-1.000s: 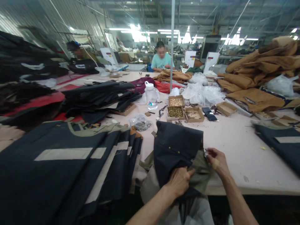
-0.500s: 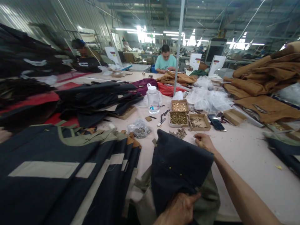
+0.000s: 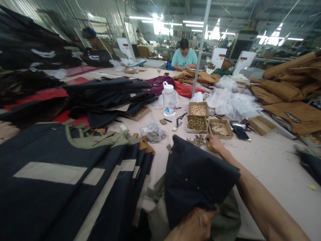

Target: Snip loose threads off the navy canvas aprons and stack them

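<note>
A dark navy cloth piece [image 3: 198, 167] with an olive-grey back side stands folded up in front of me, two small brass-coloured studs showing on its face. My left hand [image 3: 197, 222] grips its lower edge, the index finger stretched along the cloth. Beyond the fold, my right hand [image 3: 214, 144] has its fingers pinched together at the edge of a loose pile of small metal rings [image 3: 199, 140]. Whatever sits between those fingertips is too small to make out. The right forearm passes beside the cloth's right edge.
Cardboard boxes of brass-coloured fittings [image 3: 197, 123] stand behind the pile, with a phone [image 3: 240, 130] to their right. A water jug [image 3: 169, 100] is farther back. Stacked navy cloth pieces [image 3: 50, 197] cover the left. A pole [image 3: 202, 47] rises mid-table; a co-worker [image 3: 184, 57] sits beyond.
My right hand has moved left, up to the ring pile. The left hand keeps its hold on the cloth. The whole view has shifted slightly.
</note>
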Tool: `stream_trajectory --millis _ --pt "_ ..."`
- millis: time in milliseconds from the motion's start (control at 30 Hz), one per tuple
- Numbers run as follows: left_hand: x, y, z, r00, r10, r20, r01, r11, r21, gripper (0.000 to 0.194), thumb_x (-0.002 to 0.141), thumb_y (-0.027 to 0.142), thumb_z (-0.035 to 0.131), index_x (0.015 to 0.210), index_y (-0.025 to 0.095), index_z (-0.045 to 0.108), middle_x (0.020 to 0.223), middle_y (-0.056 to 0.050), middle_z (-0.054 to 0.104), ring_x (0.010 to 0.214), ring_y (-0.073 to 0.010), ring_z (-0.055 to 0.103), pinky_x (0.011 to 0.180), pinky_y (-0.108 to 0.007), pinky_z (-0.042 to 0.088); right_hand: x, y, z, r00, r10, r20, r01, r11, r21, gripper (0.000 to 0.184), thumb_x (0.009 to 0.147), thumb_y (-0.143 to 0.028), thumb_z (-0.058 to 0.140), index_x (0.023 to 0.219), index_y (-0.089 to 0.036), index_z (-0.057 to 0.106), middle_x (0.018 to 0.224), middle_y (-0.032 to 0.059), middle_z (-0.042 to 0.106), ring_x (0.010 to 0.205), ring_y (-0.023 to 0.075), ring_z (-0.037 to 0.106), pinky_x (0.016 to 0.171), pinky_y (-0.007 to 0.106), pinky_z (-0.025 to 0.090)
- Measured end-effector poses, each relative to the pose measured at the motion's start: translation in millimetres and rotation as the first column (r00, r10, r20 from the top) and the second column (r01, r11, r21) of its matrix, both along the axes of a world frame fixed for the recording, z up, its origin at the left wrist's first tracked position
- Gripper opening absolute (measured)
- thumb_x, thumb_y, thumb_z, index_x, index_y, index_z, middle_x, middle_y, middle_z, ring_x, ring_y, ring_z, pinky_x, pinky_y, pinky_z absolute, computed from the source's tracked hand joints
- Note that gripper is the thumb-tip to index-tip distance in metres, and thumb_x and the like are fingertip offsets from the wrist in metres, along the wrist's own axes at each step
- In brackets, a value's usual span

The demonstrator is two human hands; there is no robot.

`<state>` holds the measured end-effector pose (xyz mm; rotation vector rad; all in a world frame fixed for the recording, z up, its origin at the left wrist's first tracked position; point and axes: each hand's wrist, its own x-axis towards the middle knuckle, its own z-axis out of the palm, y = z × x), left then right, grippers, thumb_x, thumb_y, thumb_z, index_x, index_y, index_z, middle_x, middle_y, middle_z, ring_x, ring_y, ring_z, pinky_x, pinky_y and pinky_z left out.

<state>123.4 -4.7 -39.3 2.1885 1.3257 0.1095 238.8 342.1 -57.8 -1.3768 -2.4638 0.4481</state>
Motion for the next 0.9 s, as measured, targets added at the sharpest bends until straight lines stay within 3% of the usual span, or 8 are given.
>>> stream_trajectory --millis 333,600,733,800,900 --pt "2.4 -2.5 10.8 0.996 0.089 -0.016 -0.086 0.989 0.121 0.066 0.082 0.019 0.055 0.146 0.034 0.060 0.074 -0.007 0.078 0.054 -0.0229 0.069 0.043 -0.024 0.034 -0.2 -12.0 8.3 0.994 -0.035 0.102 0.039 0.998 -0.044 0.013 0.084 -0.015 0.058 0.077 -0.014 0.068 0.076 0.0135 0.070 0.067 0.0189 0.057 0.062 0.029 0.032" --pt "3.8 -3.7 11.9 0.995 0.094 -0.023 -0.089 0.985 0.149 0.058 0.086 0.020 0.055 0.141 0.033 0.065 0.075 -0.007 0.078 0.058 -0.0237 0.071 0.050 -0.024 0.046 2.4 -35.0 24.2 0.999 -0.002 0.053 0.003 1.000 -0.016 0.012 0.085 -0.019 0.057 0.074 -0.017 0.062 0.074 0.0085 0.064 0.068 0.0168 0.050 0.065 0.027 0.035" --pt "4.8 -4.3 16.9 0.993 0.118 -0.003 -0.117 0.986 0.120 0.055 0.089 0.022 0.054 0.141 0.033 0.066 0.086 -0.008 0.080 0.069 -0.0237 0.075 0.060 -0.027 0.054 -4.6 -48.1 42.6 0.999 -0.024 -0.022 0.024 1.000 0.000 0.016 0.083 -0.020 0.059 0.067 -0.019 0.057 0.063 0.0060 0.057 0.064 0.0163 0.047 0.062 0.027 0.035" --pt "6.8 -4.4 19.5 0.991 0.131 0.024 -0.133 0.986 0.105 0.053 0.091 0.022 0.053 0.142 0.033 0.066 0.093 -0.009 0.081 0.075 -0.0234 0.076 0.067 -0.028 0.057 4.5 -53.4 54.5 0.996 -0.069 -0.060 0.069 0.998 -0.010 0.018 0.085 -0.023 0.058 0.067 -0.020 0.056 0.060 0.0046 0.054 0.062 0.0164 0.045 0.060 0.028 0.034" --pt "12.9 -2.2 19.6 0.983 0.148 0.108 -0.156 0.986 0.065 0.051 0.094 0.020 0.050 0.140 0.032 0.067 0.102 -0.008 0.081 0.084 -0.0224 0.078 0.077 -0.029 0.059 47.1 -69.1 65.5 0.981 -0.174 -0.081 0.172 0.985 -0.027 0.025 0.092 -0.032 0.052 0.073 -0.019 0.059 0.062 0.0037 0.055 0.063 0.0169 0.044 0.058 0.029 0.032"
